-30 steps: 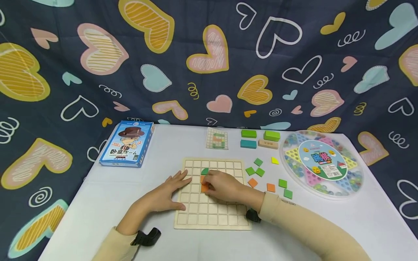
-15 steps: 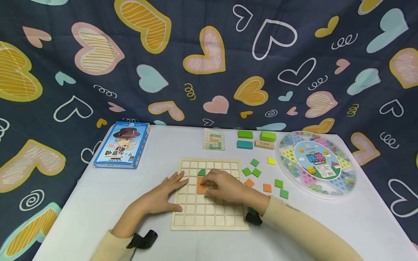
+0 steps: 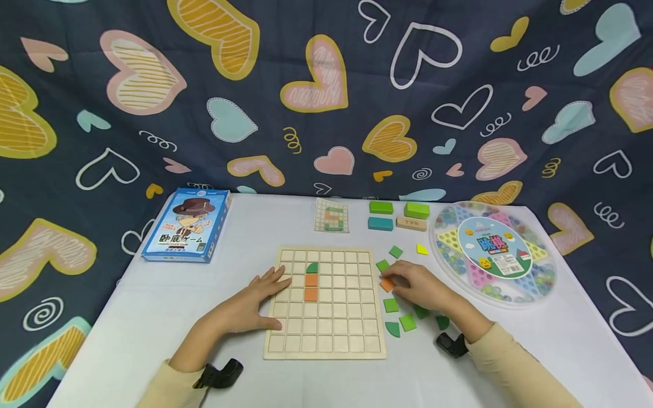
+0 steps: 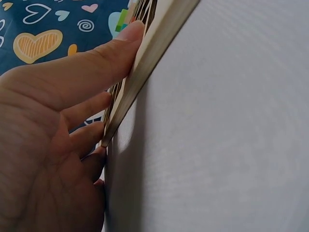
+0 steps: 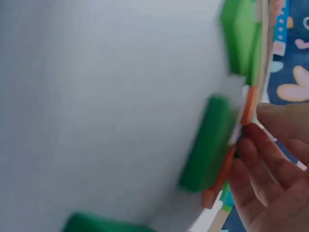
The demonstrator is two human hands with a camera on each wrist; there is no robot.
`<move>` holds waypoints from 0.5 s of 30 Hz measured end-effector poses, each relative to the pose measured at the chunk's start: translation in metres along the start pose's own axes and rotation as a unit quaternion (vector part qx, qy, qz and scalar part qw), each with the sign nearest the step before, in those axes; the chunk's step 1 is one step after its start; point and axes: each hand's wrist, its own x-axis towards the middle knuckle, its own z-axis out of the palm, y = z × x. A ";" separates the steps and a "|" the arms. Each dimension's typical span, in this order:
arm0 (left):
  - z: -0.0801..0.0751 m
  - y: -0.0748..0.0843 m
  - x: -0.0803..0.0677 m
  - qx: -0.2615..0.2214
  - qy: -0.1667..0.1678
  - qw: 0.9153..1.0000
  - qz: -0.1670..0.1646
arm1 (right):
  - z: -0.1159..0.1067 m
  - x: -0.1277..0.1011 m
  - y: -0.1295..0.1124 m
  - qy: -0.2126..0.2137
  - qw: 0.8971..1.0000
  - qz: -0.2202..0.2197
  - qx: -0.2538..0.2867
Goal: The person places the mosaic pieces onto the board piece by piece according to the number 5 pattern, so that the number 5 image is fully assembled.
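Pinching at an orange tile (image 3: 387, 284), the right hand (image 3: 420, 289) curls its fingers on it. Tile judged light, stiff, thin: grip by edges. Left hand (image 3: 255, 300) lies flat, steadying the board (image 3: 326, 345).

Home games table (image 3: 153, 317), heart-print cloth (image 3: 326, 96) behind.

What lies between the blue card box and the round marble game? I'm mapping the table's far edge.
In the head view: a small pattern card, then four blocks, between the blue card box and round marble game.
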 end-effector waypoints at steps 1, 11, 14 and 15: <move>0.000 0.000 0.000 -0.001 0.001 1.000 0.000 | 0.000 0.000 0.002 -0.003 1.000 0.001 -0.007; 0.001 -0.002 -0.001 -0.002 0.001 1.000 -0.003 | 0.002 0.004 0.003 0.021 0.996 -0.023 -0.082; 0.001 -0.003 -0.001 0.002 0.002 1.000 -0.003 | 0.000 0.003 -0.002 0.027 0.996 -0.020 -0.078; 0.000 -0.003 -0.001 0.003 0.003 1.000 -0.002 | 0.000 0.003 -0.003 0.026 0.996 -0.022 -0.077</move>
